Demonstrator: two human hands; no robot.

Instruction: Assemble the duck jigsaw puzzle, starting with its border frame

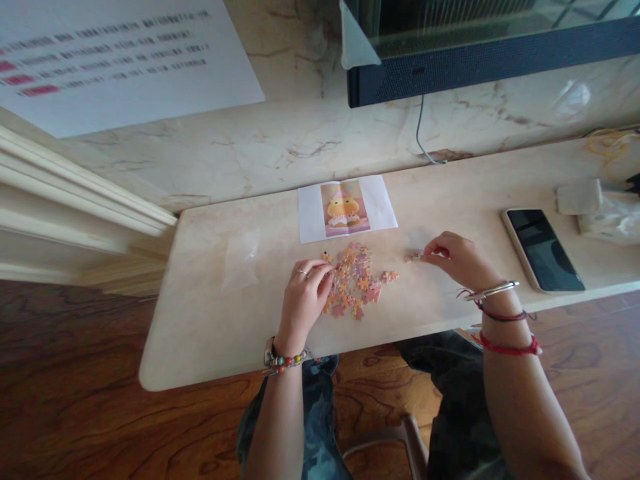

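A loose pile of small jigsaw puzzle pieces (358,280), orange, pink and purple, lies on the pale tabletop. At the pile's left edge is my left hand (306,293), thumb and fingers pressed together; whatever they pinch is hidden. To the right of the pile, my right hand (454,257) has its fingertips closed on a small greyish-purple puzzle piece (416,255), close to the table surface. Just behind the pile lies a creased paper sheet (385,205) with a printed picture (344,210) of a yellow cartoon figure.
On the right lie a phone (545,250) and a plastic-wrapped pack (613,217). A clear plastic bag (243,257) lies left of my left hand. A dark-framed screen (490,70) overhangs the back, its cable (420,133) reaching the table. The table's front edge (225,370) is near my legs.
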